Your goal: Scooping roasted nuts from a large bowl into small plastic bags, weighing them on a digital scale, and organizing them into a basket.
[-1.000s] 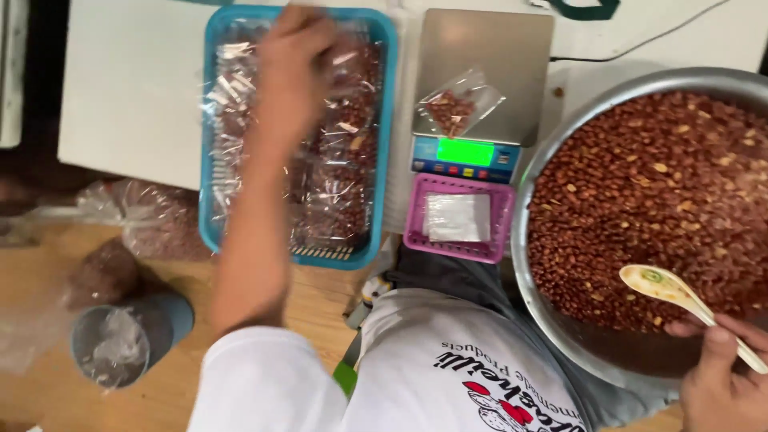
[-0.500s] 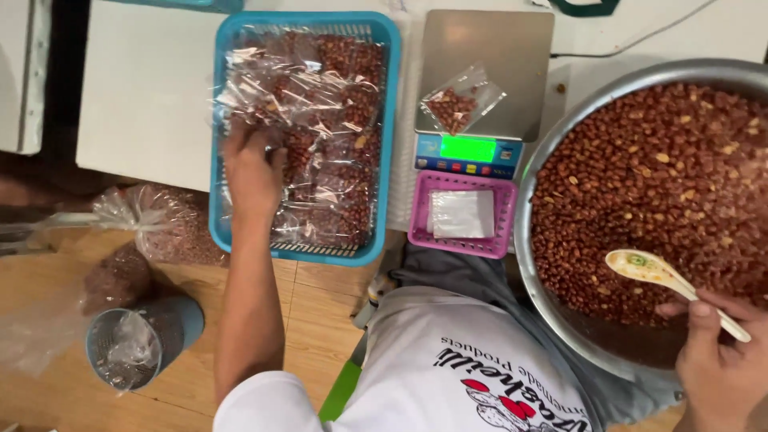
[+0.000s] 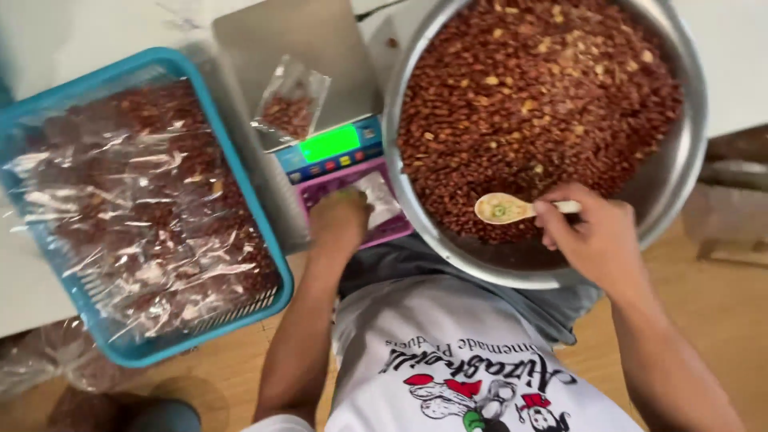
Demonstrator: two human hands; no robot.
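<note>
My left hand [image 3: 340,224] reaches into a small purple basket [image 3: 394,229] of clear empty bags, its fingers down on the bags; whether it grips one is unclear. Just behind the basket stands a digital scale [image 3: 328,148] with a green display, and a small clear bag of peanuts [image 3: 290,102] rests on its steel platform. My right hand [image 3: 596,236] holds a pale plastic spoon [image 3: 500,209] by its handle, bowl over the near part of a large steel bowl [image 3: 686,120] full of red-brown peanuts.
A blue plastic basket [image 3: 240,172] at the left holds several filled, sealed peanut bags. More bagged peanuts lie on the wooden floor at the lower left [image 3: 48,364]. A white table top [image 3: 48,44] runs under the scale and baskets.
My left hand left the blue basket and moved right to the purple basket of empty bags. My right hand brought the spoon nearer the bowl's front. The camera view shifted and moved closer.
</note>
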